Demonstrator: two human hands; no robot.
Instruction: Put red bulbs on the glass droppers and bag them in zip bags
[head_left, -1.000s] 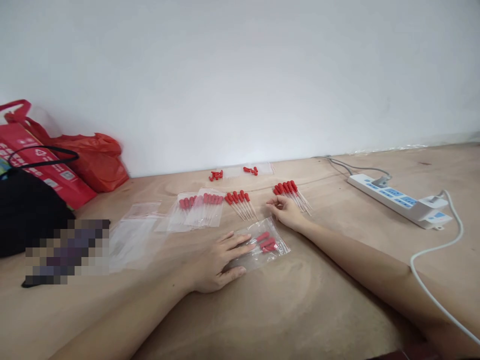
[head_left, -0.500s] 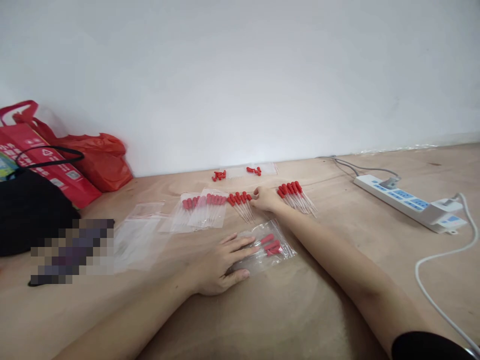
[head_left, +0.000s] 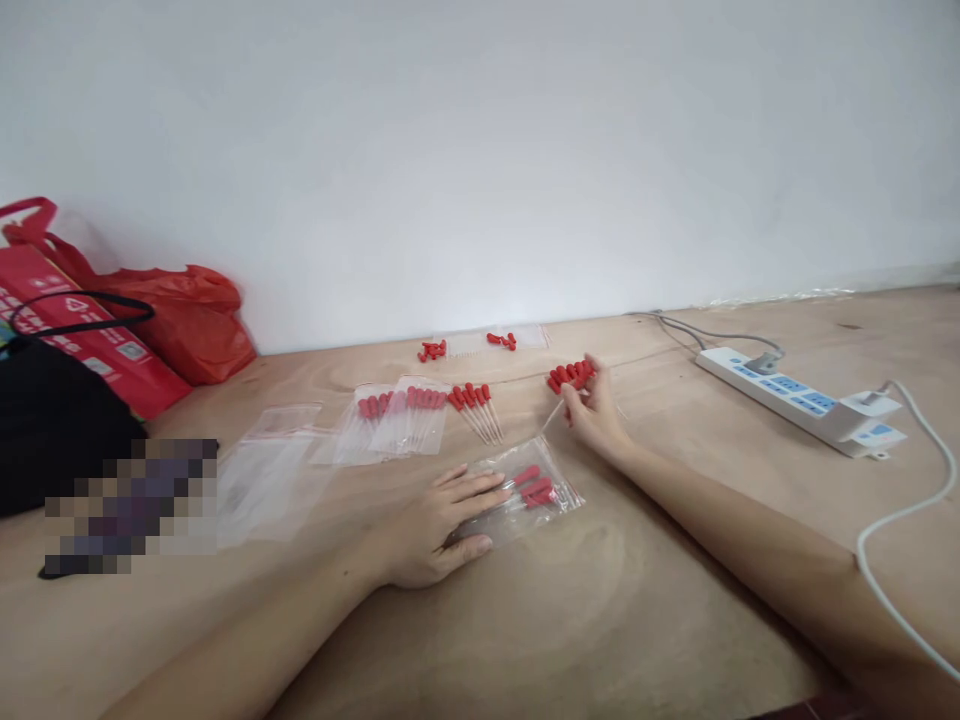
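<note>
My left hand (head_left: pixel 442 525) lies flat with its fingers spread on a clear bag (head_left: pixel 559 490) that holds red-topped droppers. Farther right, my right hand (head_left: pixel 596 410) is at a bundle of red-topped droppers (head_left: pixel 568 375), its thumb and fingers closed round them and hiding part of their stems. Between the hands and a little farther back, several loose droppers (head_left: pixel 471 400) lie fanned out. To their left, two clear bags (head_left: pixel 409 425) overlap, with more droppers in or under them.
Small red caps (head_left: pixel 431 350) lie near the wall beside a flat bag (head_left: pixel 532 336). Flat clear bags (head_left: pixel 277 470) rest at left, by red bags (head_left: pixel 210 320) and a black item (head_left: pixel 67 430). A power strip (head_left: pixel 780 385) with cables is at right.
My right hand has moved right, from the fanned droppers to the right-hand bundle. My left hand stays on the bag. The view has shifted slightly.
</note>
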